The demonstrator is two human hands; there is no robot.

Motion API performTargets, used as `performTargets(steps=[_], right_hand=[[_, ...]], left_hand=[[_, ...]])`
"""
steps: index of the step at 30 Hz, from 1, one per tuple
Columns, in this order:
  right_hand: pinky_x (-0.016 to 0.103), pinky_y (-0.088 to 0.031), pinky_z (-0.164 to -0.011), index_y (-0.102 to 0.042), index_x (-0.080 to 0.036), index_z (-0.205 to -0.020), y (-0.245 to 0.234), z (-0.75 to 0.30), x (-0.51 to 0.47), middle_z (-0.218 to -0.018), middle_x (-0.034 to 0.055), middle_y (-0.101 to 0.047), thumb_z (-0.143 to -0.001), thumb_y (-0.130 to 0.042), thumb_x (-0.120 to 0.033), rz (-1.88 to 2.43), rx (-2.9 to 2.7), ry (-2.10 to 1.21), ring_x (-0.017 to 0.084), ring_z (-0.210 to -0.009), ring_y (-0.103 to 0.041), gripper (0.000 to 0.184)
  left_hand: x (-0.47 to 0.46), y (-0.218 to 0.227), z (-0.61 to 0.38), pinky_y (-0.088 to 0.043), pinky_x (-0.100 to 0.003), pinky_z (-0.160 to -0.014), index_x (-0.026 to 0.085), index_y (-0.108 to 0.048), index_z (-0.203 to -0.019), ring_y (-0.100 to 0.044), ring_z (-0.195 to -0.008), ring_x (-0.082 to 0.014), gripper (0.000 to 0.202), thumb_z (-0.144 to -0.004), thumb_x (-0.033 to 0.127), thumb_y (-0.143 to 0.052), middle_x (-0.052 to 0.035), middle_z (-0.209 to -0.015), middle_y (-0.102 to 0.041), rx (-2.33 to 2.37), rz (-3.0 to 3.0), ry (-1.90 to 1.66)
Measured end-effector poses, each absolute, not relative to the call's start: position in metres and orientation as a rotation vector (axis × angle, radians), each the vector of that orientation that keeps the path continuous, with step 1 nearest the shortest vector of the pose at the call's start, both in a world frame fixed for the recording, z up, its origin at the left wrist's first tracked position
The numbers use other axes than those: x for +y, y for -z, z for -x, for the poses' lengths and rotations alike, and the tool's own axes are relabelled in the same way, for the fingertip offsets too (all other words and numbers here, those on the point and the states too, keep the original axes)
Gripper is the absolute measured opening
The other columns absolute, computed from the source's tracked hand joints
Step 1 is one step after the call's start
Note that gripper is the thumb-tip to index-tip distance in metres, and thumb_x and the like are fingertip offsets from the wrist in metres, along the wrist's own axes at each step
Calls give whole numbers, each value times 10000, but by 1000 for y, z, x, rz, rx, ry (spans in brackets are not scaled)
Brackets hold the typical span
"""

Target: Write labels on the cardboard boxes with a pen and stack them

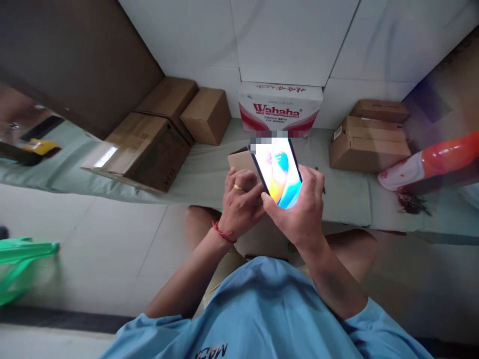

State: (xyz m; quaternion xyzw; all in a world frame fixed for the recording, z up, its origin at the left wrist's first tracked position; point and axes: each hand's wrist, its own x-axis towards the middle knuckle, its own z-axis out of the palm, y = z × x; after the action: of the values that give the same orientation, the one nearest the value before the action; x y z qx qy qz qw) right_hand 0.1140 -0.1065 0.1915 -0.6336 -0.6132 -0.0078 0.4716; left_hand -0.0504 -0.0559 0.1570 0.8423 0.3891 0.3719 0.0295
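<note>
Grasping a lit phone [279, 172] in the right hand [305, 204], tilting it face-up, seemingly for easy viewing; curling the left hand [241, 199] around a small box [242, 160], apparently steadying it; suspending both over the near edge of the bench [204, 174], facing a water carton [280, 107].

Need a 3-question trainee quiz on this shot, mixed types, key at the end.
1. Which hand holds the phone?
2. True or false: the phone is unlit.
3. Which word stands in large red letters on the white carton? a) Evian b) Wahaha c) Nestle

Key: 1. The right hand. 2. False, it glows brightly. 3. b
</note>
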Motion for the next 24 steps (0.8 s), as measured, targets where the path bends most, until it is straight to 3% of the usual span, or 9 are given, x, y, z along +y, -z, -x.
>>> performTargets(steps=[11,17,21,24], right_hand=[[554,-627,-961,-416,-230,-1435,-194,-108,-106,-1352,173,-541,-809,-792,-514,1565,-1487,34,358,-1282,-577,783],[546,-615,-979,-431,-225,-1429,-192,-112,-105,-1342,171,-546,-821,-789,-540,1550,-1493,66,349,-1271,-582,774],[564,-588,-993,-491,-208,-1390,-171,-153,-103,-1315,174,-558,-801,-777,-624,1666,-1437,106,358,-1249,-584,776],[580,-571,-979,-550,-163,-1361,-141,-211,-103,-1304,199,-571,-752,-768,-696,1996,-1308,99,378,-1175,-615,838]], left_hand=[[-21,-154,52,-345,-583,-1265,223,-754,-1062,-645,-1124,-289,258,-958,399,-597,-104,-1193,-712,1174,-2575,-1106],[-20,-154,51,-351,-582,-1258,223,-752,-1053,-629,-1160,-299,258,-967,430,-623,-108,-1180,-704,1129,-2588,-1154],[-22,-154,51,-372,-590,-1252,217,-742,-1050,-634,-1135,-287,316,-977,513,-659,-104,-1156,-697,1185,-2610,-1171],[-22,-156,52,-365,-592,-1256,230,-741,-1052,-628,-1135,-286,326,-980,539,-663,-99,-1161,-688,1222,-2614,-1120]])
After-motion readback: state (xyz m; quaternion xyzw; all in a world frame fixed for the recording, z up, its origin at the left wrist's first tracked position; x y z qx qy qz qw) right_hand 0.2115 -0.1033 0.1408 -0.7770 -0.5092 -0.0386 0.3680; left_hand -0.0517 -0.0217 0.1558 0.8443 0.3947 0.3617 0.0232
